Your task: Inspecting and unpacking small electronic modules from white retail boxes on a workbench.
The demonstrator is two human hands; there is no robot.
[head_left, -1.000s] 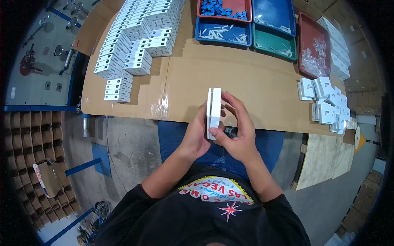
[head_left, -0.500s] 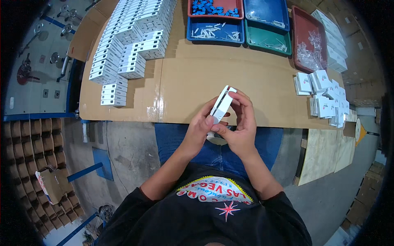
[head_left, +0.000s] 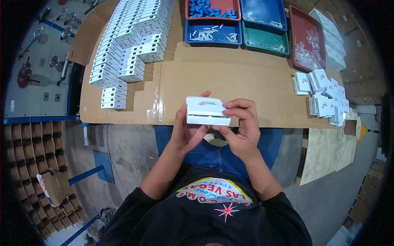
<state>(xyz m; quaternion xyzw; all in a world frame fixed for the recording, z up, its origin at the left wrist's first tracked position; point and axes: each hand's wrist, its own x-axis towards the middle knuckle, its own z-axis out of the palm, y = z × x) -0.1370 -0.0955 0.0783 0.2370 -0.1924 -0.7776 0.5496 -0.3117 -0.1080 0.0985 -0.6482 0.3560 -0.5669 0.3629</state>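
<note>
Between my two hands, over the table's near edge, is a small white box (head_left: 205,107) with a dark slit along its near side, below a printed upper face. My left hand (head_left: 186,130) is wrapped round its left end and underside, with fingertips showing behind it. At the right end, my right hand (head_left: 243,125) pinches the box, fingers at the upper corner and thumb near the lower one. What lies inside the box is hidden.
Tall stacks of white boxes (head_left: 135,39) stand at the left. Across the back are a red tray (head_left: 238,19) of blue parts, a blue tray (head_left: 193,42) of white pieces, a green tray (head_left: 262,48) and a red tray (head_left: 295,61) with clear bags. White packets (head_left: 324,107) are heaped at the right.
The box has turned from an upright slant to nearly level, its printed face now showing. My left hand has shifted left with its end, while my right hand keeps hold of the other end.
</note>
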